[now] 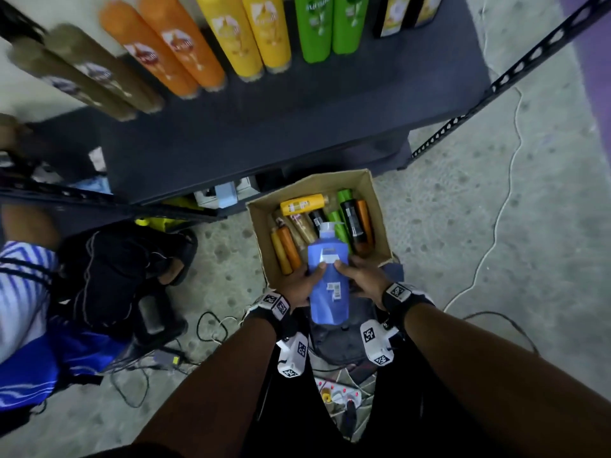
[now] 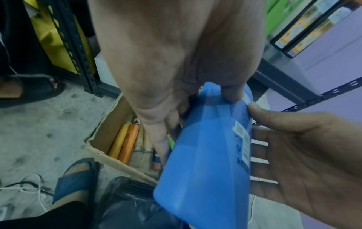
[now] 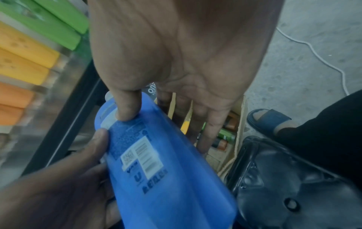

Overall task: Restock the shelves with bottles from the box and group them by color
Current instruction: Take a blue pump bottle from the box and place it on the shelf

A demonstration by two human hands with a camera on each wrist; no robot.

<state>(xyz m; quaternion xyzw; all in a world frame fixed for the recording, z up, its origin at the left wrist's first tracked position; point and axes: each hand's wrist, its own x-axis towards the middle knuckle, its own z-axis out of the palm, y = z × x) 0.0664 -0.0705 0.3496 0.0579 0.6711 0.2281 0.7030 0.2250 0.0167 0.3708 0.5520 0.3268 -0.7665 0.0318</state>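
Observation:
A large blue pump bottle [image 1: 329, 285] hangs over the near edge of the cardboard box [image 1: 375, 209], pump end pointing away from me. My left hand [image 1: 304, 282] grips its left side, thumb on top, fingers underneath. My right hand [image 1: 362, 276] grips the right side the same way. In the left wrist view the thumb [image 2: 233, 94] presses the blue bottle [image 2: 205, 155]. In the right wrist view the thumb [image 3: 127, 108] presses on the blue bottle [image 3: 166, 170] near its label. The box holds several yellow [image 1: 302, 203], orange [image 1: 289, 247], green [image 1: 340, 226], gold and black bottles lying flat.
On the dark shelf [image 1: 264, 133] stand pairs of brown [image 1: 89, 74], orange [image 1: 165, 44], yellow [image 1: 244, 31], green [image 1: 327, 24] and black bottles. A person [image 1: 23, 292] sits at the left. Cables and a power strip [image 1: 337, 393] lie by my feet. A slotted post [image 1: 515, 74] rises at right.

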